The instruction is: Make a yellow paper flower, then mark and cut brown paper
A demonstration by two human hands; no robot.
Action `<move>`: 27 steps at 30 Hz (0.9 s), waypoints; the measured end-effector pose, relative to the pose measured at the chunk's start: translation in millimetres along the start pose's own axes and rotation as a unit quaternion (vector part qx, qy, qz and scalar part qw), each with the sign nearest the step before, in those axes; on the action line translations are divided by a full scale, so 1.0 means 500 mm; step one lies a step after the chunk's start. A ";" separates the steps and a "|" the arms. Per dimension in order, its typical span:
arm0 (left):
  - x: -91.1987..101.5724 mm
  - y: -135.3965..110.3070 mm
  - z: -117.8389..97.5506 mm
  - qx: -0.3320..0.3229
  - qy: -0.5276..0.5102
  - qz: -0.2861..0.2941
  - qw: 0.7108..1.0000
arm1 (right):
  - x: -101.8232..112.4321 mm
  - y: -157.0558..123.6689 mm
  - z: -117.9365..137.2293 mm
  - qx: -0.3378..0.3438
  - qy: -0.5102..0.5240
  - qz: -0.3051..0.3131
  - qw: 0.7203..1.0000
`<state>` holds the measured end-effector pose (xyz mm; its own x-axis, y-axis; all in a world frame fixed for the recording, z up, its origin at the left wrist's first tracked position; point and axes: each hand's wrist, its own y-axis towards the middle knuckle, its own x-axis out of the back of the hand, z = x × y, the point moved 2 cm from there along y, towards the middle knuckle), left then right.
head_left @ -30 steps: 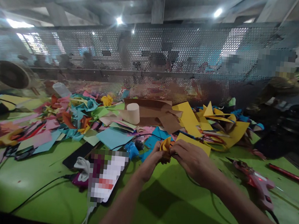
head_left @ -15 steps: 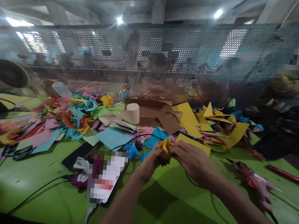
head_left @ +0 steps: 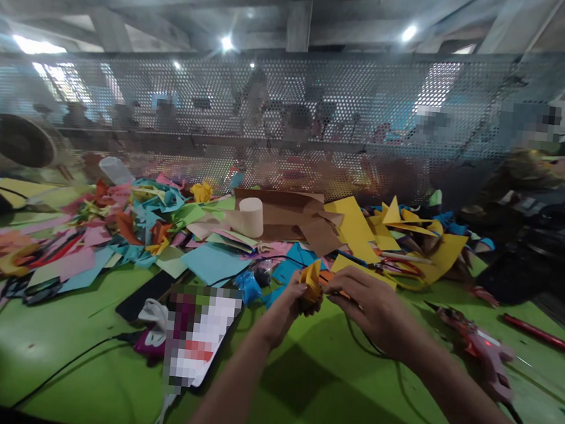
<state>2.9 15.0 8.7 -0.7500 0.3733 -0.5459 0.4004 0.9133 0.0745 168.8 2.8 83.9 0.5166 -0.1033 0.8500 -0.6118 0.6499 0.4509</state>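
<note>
Left hand [head_left: 283, 313] closed on a yellow folded-paper piece [head_left: 310, 289], held above the green table [head_left: 81, 336]; right hand [head_left: 377, 309] bunched beside it, grip on orange piece [head_left: 327, 277] unclear; apparently shaping folds, next move needing steady left fingers

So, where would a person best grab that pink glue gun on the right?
Probably by its handle, from the near right side with the right hand. The pink glue gun seems to lie on its side, nozzle pointing away and leftward, while the handle juts nearer, cord trailing from its end. That grip avoids the nozzle, which may be hot.
</note>
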 end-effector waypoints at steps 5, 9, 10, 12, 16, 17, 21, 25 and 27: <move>-0.001 -0.001 0.000 -0.005 0.020 0.002 1.000 | -0.007 -0.002 0.002 0.000 -0.015 -0.008 1.000; -0.005 -0.003 -0.003 0.006 0.031 -0.010 0.999 | -0.016 0.000 0.001 0.003 -0.019 -0.005 1.000; -0.006 -0.003 -0.004 0.006 0.032 -0.009 0.999 | -0.017 0.000 0.001 0.006 -0.019 -0.005 1.000; -0.006 -0.003 -0.005 0.004 0.029 -0.005 1.000 | -0.017 0.001 0.002 0.019 -0.022 -0.003 1.000; -0.006 -0.002 -0.004 0.001 0.007 0.006 1.000 | -0.019 0.002 0.005 0.033 -0.034 0.008 0.999; -0.006 -0.002 -0.004 -0.001 0.000 0.010 1.000 | -0.020 0.002 0.006 0.032 -0.036 0.012 0.999; -0.003 -0.003 -0.002 -0.004 -0.019 0.016 1.000 | -0.022 0.004 0.004 0.021 -0.039 0.021 0.999; 0.005 0.002 0.004 -0.016 -0.005 -0.003 1.000 | -0.011 0.003 0.003 0.010 -0.012 -0.020 1.000; 0.010 0.009 0.008 -0.010 0.012 -0.025 1.000 | -0.004 0.001 0.006 0.003 0.005 -0.057 0.998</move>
<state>3.4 20.4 2.9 -0.7817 0.3307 -0.5288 0.3515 0.9340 0.0645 165.9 1.3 83.4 0.5889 -0.1677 0.7906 -0.5524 0.6305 0.5452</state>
